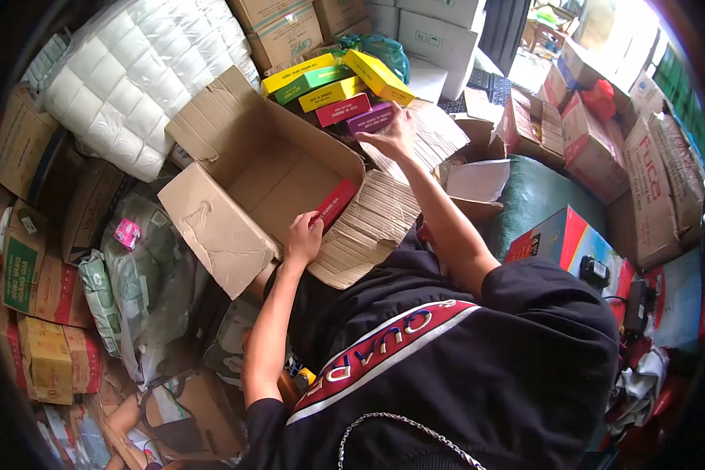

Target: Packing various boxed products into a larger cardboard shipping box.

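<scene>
An opened cardboard carton (278, 168) stands in front of me with its flaps folded out. My left hand (304, 240) is closed on one end of a long red box (335, 201), which lies along the carton's near right inner wall. Beyond the carton's right side, my right hand (393, 135) grips a purple box (370, 119) between thumb and fingers. Around it lie a crimson box (342, 110), a green box (313, 81) and several yellow boxes, among them a tilted yellow box (378, 77) at the right of the pile.
White rolls in clear plastic (141, 86) rise at the far left. A clear bag of grey-green packs (145, 266) sits left of the carton. Stacked cartons (39, 266) line the left side, and a dark green rounded surface (544, 200) and more cartons (654, 196) are at the right.
</scene>
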Demonstrator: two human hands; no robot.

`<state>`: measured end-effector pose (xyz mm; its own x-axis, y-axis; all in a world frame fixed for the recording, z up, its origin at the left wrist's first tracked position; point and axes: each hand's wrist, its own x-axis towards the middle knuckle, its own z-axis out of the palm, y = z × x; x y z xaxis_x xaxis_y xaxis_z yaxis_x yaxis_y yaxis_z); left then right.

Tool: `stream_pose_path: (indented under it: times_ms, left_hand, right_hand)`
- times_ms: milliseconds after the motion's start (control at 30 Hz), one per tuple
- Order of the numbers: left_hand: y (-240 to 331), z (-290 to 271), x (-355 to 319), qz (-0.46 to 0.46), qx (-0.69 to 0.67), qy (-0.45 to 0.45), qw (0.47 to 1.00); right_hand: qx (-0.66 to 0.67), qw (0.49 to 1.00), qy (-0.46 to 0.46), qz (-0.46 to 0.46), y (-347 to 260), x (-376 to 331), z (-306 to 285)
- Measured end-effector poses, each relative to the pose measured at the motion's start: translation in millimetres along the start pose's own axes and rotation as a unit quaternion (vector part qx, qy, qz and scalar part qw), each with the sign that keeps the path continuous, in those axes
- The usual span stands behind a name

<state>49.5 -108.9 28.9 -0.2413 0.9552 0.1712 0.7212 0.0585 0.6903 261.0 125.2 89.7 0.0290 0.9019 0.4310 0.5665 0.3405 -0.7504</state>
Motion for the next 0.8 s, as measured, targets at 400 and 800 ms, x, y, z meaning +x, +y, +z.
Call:
stream_pose_path:
  times_ms: [400,800]
  left_hand:
    - [-2.6,-1.0,-4.0,0.038,0.003,0.039,0.998]
    - [9.0,-1.1,-3.7,0.168,-0.016,0.115,0.979]
  right_hand:
    - [-0.097,0.992,-0.042,0.069,-15.4,5.9,26.5]
    - [-0.072,0.997,-0.012,0.032,-30.2,-32.9,-44.0]
